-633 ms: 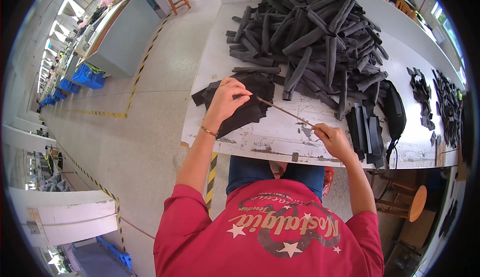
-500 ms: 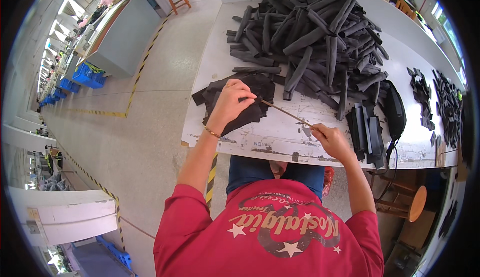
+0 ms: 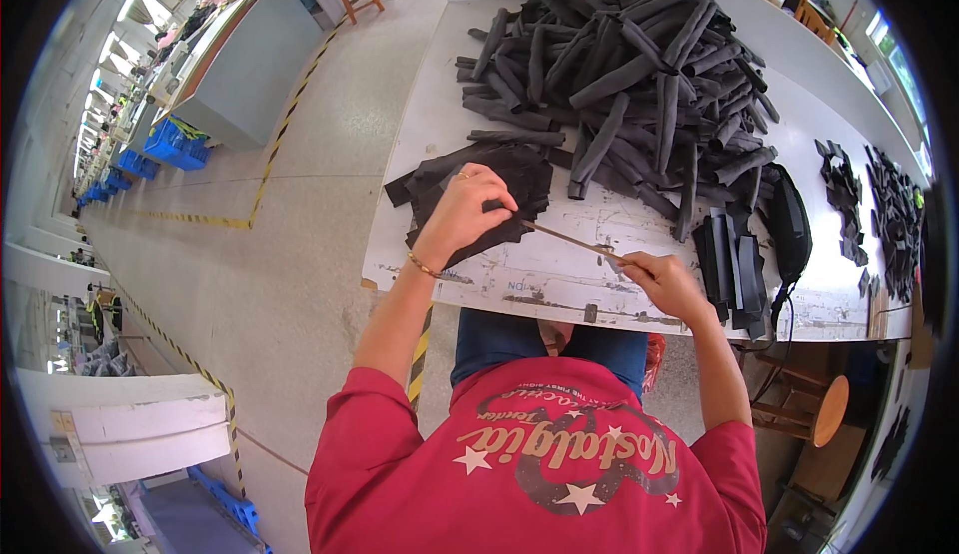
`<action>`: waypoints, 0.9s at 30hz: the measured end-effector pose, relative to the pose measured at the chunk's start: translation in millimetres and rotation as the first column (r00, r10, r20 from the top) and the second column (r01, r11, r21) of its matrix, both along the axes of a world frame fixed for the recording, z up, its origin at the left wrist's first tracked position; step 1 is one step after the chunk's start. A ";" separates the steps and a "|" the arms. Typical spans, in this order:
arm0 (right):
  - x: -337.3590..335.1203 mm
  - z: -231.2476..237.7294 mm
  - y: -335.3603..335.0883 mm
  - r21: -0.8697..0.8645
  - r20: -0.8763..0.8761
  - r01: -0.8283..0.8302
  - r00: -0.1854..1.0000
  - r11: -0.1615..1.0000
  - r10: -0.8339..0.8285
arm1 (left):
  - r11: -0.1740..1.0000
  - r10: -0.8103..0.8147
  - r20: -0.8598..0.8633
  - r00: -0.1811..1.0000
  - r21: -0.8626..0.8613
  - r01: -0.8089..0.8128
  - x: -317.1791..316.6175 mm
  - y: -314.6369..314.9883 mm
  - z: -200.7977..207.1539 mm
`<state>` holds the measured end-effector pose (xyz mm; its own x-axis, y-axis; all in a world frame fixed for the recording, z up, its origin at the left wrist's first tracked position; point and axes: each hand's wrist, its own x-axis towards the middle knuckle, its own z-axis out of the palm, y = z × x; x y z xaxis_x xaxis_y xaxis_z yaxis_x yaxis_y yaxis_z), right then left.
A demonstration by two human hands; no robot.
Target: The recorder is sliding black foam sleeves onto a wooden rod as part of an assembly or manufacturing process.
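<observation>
My left hand is closed in a pinch on a small black fabric piece, over a heap of flat black fabric pieces. A thin brownish stick slants from beside these fingertips down to my right hand, which is closed round its near end. The stick's far tip is lost against the dark cloth. Beyond my hands rises a big pile of dark grey fabric tubes.
The white worn table ends just before my body. Right of my right hand lie stacked black strips and a black pouch with a cord. More dark pieces lie far right. A wooden stool stands below the table's right end.
My left fingers have shifted slightly and curled more round the dark cloth. The stick lies a little lower at its left end, and less of it shows. My right hand has barely moved.
</observation>
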<state>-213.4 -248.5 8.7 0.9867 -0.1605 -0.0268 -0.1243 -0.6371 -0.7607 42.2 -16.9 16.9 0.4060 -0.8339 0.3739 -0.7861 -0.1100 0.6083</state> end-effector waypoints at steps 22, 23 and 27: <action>36.5 -77.5 136.1 0.449 0.040 0.229 0.960 0.864 -0.275 | 0.525 -0.520 -0.851 -0.069 -0.255 -0.812 -84.4 -20.3 -67.6; 30.6 -75.8 141.1 0.427 0.046 0.237 0.958 0.873 -0.282 | 0.480 -0.501 -0.864 -0.053 -0.227 -0.847 -80.7 -19.9 -63.4; 5.0 -67.6 141.3 0.442 -0.170 0.239 0.969 0.865 -0.181 | 0.467 -0.381 -0.924 -0.033 -0.162 -0.869 -65.2 -16.7 -56.3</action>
<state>-208.4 -107.2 -58.9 0.9156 -0.3043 -0.2627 -0.3240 -0.1716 -0.9304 -22.9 -33.7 -39.4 0.8961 -0.2456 -0.3697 0.4211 0.7336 0.5334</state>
